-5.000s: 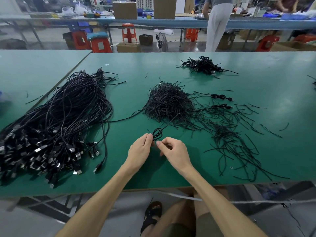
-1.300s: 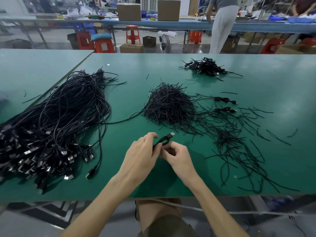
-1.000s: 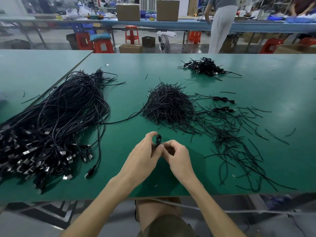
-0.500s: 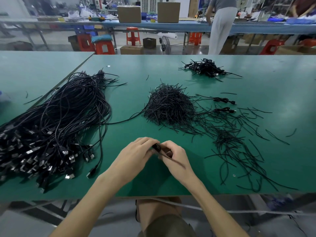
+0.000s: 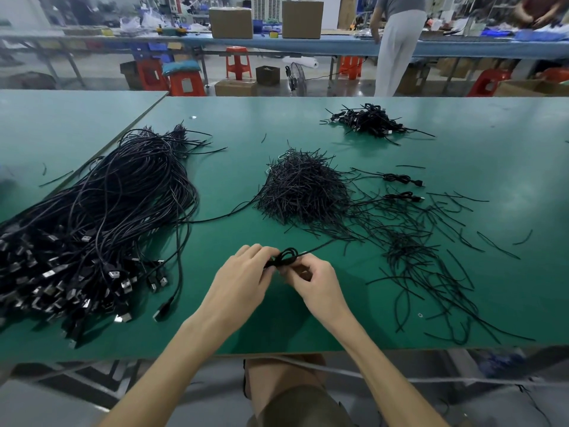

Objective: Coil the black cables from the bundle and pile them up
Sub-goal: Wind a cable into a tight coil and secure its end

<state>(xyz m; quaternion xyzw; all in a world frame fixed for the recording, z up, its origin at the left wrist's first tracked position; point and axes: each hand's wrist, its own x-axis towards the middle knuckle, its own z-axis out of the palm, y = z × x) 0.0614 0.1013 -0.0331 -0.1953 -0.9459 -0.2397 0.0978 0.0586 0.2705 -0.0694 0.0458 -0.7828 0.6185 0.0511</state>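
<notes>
My left hand (image 5: 243,278) and my right hand (image 5: 314,282) meet above the near middle of the green table (image 5: 462,149). Together they pinch a small coiled black cable (image 5: 284,256), its loops sticking up between the fingertips. A thin black strand (image 5: 317,247) runs from the coil up to the right. The big bundle of loose black cables (image 5: 101,217) with metal plugs lies at the left. A pile of coiled cables (image 5: 369,120) sits at the far middle right.
A heap of short black ties (image 5: 303,188) lies in the middle, with many loose ties (image 5: 431,257) spread to the right. Two coiled cables (image 5: 400,179) lie beside the heap. A person stands at the far bench (image 5: 338,44). The table's near edge runs just below my wrists.
The coil has turned and its loops now stand up between my fingertips. A thin strand now trails from it to the right. Both hands stay at the same spot.
</notes>
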